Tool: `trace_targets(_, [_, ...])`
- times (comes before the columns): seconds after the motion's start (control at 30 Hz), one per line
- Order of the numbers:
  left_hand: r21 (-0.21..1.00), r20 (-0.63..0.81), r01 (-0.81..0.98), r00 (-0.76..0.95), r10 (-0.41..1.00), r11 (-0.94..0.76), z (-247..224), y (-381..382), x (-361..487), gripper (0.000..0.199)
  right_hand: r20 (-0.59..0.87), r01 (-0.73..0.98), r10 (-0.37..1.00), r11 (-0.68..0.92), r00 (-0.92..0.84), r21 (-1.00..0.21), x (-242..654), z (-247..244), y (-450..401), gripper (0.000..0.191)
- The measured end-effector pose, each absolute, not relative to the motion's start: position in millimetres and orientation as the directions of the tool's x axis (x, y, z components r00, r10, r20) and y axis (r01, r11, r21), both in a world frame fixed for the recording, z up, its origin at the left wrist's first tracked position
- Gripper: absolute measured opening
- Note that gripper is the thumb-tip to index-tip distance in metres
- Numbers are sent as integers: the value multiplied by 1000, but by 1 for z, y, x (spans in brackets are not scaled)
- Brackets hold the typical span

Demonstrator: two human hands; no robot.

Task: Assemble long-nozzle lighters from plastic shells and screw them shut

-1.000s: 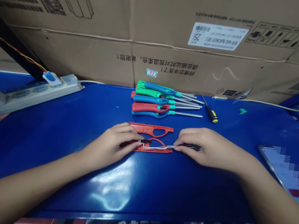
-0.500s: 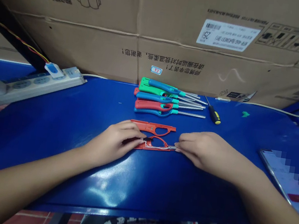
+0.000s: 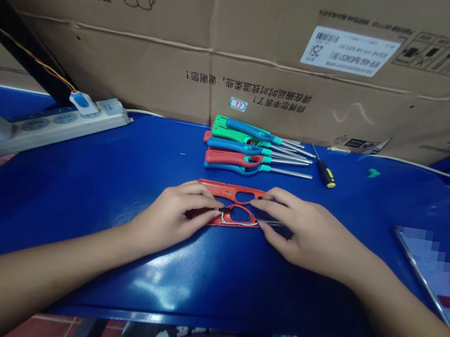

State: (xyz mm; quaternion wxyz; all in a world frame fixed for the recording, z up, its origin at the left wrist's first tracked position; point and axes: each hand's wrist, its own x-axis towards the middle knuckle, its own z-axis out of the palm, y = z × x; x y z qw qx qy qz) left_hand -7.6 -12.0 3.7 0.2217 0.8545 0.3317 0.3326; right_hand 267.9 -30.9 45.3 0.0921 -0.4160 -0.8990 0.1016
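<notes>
An open red lighter shell half (image 3: 238,219) lies on the blue table (image 3: 121,187), with a thin white wire looped round its trigger hole. My left hand (image 3: 178,215) pinches its left end, fingertips on a small dark part. My right hand (image 3: 304,231) rests at its right end, fingers around a thin metal tube (image 3: 274,222) that sticks out from the shell. The other red shell half (image 3: 232,191) lies just behind, touching neither hand clearly.
A pile of finished long lighters (image 3: 248,149) in blue, green and red lies behind. A yellow-handled screwdriver (image 3: 326,172) is to their right. A power strip (image 3: 40,127) sits far left, a phone (image 3: 434,267) at right, and cardboard boxes (image 3: 243,47) form the back wall.
My right hand has slid left and spread its fingers over the shell's right end; the metal tube now shows between them. The left hand has barely moved.
</notes>
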Motion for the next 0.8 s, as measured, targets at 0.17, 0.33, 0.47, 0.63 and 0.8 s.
trace_targets(0.17, [579, 446, 419, 555, 702, -699, 4, -12, -7, 17, 53, 655, 763, 585, -644, -479, 256, 34, -28, 21])
trace_targets(0.33, [581, 463, 401, 553, 693, -708, 4, -12, -4, 17, 12, 649, 759, 565, -651, -510, 250, 27, -25, 13])
trace_targets(0.47, [578, 476, 400, 543, 692, -712, 5, -14, -3, 15, -10, 661, 760, 559, -650, -501, 247, 27, -28, 16])
trace_targets(0.63, [587, 452, 434, 524, 722, -683, 9, -20, -2, 13, -48, 678, 756, 554, -652, -483, 242, 28, -29, 11])
trace_targets(0.8, [576, 442, 441, 541, 716, -688, 10, -21, -2, 14, -59, 667, 753, 541, -656, -513, 241, 28, -29, 6])
